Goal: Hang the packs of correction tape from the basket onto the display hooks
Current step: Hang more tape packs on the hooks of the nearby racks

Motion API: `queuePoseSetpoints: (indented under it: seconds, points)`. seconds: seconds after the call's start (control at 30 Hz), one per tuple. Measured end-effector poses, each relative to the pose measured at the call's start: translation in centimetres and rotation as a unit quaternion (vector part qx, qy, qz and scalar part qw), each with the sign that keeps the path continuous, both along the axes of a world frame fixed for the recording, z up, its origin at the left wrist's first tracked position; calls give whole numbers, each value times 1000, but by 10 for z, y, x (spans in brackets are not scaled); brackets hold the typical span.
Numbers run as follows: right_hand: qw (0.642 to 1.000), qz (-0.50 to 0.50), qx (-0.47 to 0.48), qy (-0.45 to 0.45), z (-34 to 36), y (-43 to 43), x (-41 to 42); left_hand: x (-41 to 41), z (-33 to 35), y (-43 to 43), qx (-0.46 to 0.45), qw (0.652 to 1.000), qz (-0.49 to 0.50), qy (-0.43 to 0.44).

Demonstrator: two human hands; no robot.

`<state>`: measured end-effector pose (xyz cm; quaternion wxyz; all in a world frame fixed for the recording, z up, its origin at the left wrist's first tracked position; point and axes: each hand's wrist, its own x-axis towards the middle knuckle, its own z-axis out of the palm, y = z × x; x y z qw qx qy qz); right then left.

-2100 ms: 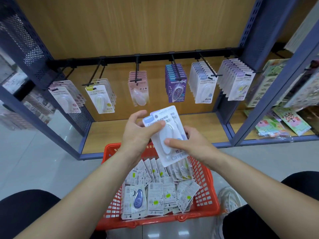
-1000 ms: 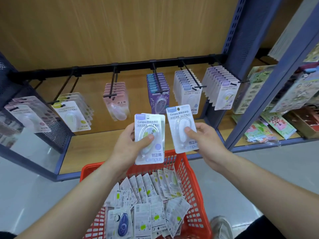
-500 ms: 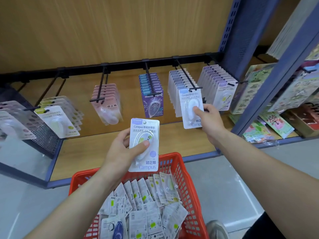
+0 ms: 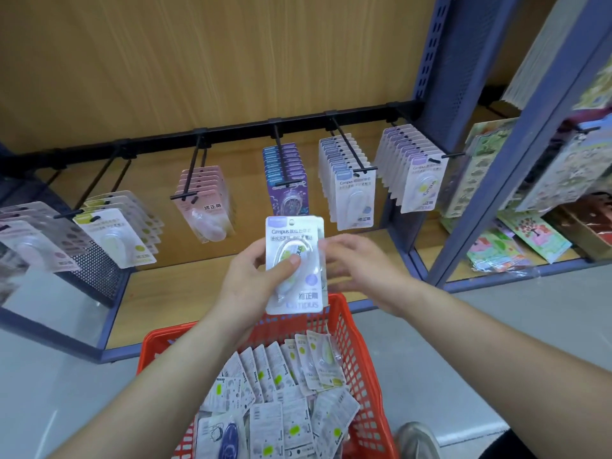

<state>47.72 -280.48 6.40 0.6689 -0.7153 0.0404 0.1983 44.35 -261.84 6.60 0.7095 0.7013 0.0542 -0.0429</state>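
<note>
A: While our left hand [image 4: 245, 286] grips the white Campus correction tape pack [image 4: 294, 233], where does the pack sit?

B: Upright in front of us, above the far rim of the red basket [image 4: 361, 352]. Our thumb presses its clear blister and the fingers curl behind. A second card's edge shows just behind it.

A: And our right hand [image 4: 362, 266]?

B: Just beside the pack's right edge, fingers loosely spread and holding nothing. It is blurred, so we cannot tell if the fingertips touch the card.

A: What lies beyond?

B: Loose packs [image 4: 281, 399] fill the basket below our wrists. Past the held pack, display hooks [image 4: 348, 144] jut from a black rail [image 4: 231, 135], each carrying a row of hanging packs [image 4: 356, 200] above the wooden shelf [image 4: 185, 279].
</note>
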Motion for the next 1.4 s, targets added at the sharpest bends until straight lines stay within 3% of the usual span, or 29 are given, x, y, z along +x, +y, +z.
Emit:
queuePoseSetpoints:
  seconds: [0.13,0.33,0.5,0.73,1.4]
  points:
    - [997,-48,56,-29,-1,-21,-9,14,7,-41,4,1000,-14,1]
    - [986,-135,22,-94,0,-94,3,37,13,-100,21,998,-51,21]
    - [970,-222,16,-95,-7,-144,6,68,8,-157,74,994,-86,-2]
    - [929,-359,9,-90,-19,-201,19,119,-6,-205,74,994,-77,-7]
    - [936,-343,-17,-79,-35,-213,28,148,-24,-235,96,992,27,-73]
